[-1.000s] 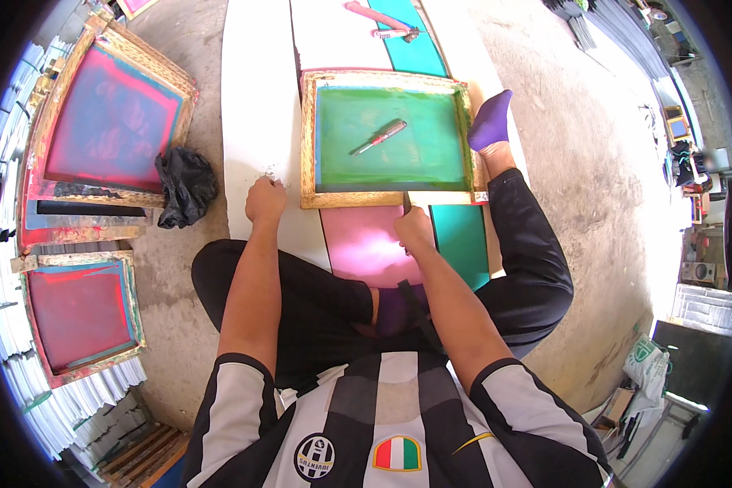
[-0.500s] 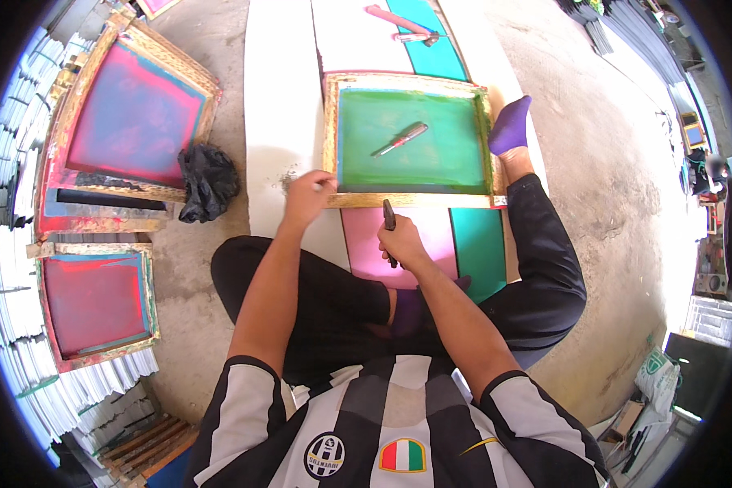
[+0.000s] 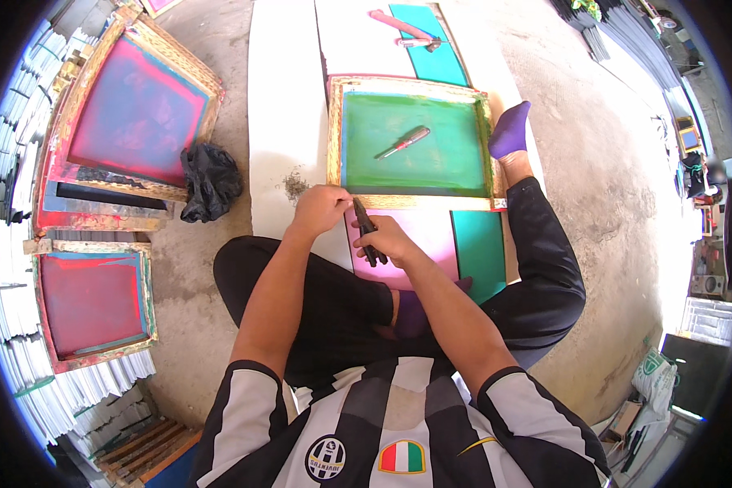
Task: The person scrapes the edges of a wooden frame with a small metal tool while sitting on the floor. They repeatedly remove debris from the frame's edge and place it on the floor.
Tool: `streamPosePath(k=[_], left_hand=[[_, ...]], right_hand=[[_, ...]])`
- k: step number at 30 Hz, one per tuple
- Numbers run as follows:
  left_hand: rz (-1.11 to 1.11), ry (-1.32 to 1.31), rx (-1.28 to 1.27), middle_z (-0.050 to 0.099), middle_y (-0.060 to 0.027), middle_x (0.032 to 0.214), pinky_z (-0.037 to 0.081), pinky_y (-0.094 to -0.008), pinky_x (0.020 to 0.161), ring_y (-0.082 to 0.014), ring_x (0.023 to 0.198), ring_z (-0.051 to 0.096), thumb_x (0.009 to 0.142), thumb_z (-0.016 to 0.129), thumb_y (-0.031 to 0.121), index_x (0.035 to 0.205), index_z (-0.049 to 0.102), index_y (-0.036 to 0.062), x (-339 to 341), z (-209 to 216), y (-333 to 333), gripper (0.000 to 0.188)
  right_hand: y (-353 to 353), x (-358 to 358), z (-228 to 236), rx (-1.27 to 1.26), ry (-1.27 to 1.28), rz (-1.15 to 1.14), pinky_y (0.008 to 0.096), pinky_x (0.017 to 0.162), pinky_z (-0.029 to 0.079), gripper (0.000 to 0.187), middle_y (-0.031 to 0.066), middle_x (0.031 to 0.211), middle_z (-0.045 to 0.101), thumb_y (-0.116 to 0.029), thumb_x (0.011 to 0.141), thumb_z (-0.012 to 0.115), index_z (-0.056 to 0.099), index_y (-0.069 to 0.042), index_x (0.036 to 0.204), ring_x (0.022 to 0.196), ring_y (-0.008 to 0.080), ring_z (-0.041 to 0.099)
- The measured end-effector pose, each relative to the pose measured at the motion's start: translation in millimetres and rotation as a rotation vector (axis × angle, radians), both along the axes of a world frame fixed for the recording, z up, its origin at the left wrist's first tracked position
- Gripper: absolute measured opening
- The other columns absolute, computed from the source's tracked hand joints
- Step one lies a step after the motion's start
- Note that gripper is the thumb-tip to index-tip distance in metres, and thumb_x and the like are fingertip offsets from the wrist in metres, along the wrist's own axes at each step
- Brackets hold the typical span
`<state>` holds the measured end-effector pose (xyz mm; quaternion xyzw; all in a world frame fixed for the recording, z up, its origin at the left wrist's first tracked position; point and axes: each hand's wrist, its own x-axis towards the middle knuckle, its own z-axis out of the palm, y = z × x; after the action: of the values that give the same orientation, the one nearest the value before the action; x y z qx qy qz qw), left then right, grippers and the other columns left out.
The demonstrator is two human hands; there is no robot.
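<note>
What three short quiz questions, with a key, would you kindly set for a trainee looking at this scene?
1. Multiple choice: What is the right hand holding?
a) a brush
b) dark pliers
c) a roll of tape
2. True or false: The screwdriver lies within the green-screened wooden frame.
3. Fill in: In the picture, the black plastic bag is to the ____ of that frame.

Key:
1. b
2. True
3. left
</note>
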<state>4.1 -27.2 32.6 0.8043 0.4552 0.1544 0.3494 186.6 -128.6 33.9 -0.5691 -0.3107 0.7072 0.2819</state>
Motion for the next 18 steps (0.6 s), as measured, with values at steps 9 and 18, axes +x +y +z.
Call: streamPosePath(k=[9, 18], left_hand=[[0.125, 0.031, -0.001, 0.076, -0.0147, 0.093, 0.057, -0.0427, 0.077, -0.0344, 0.085, 0.073, 0.089, 0.073, 0.024, 0.096, 0.081, 0.0088, 1.4, -5.4, 2.9, 0.018], [0.702, 0.377, -0.073, 0.078, -0.0144, 0.096, 0.058, -0.0447, 0.083, -0.035, 0.092, 0.075, 0.086, 0.076, 0.037, 0.097, 0.082, 0.0092, -35.5, -13.7, 35.9, 0.03]], right_hand=[[-22.1, 16.8, -16.0, -0.071, 0.108, -0.095, 0.0393, 0.074, 0.058, 0.046, 0.0131, 0.108, 0.07, -0.013, 0.098, 0.061, 0.052, 0.0, 0.141, 0.093, 0.0237, 0.072], [-49.5, 79.5, -29.4, -0.026, -0.544, -0.153, 0.0411, 0.066, 0.053, 0.019, 0.0147, 0.08, 0.066, -0.013, 0.087, 0.063, 0.061, 0.003, 0.099, 0.073, 0.0269, 0.067]])
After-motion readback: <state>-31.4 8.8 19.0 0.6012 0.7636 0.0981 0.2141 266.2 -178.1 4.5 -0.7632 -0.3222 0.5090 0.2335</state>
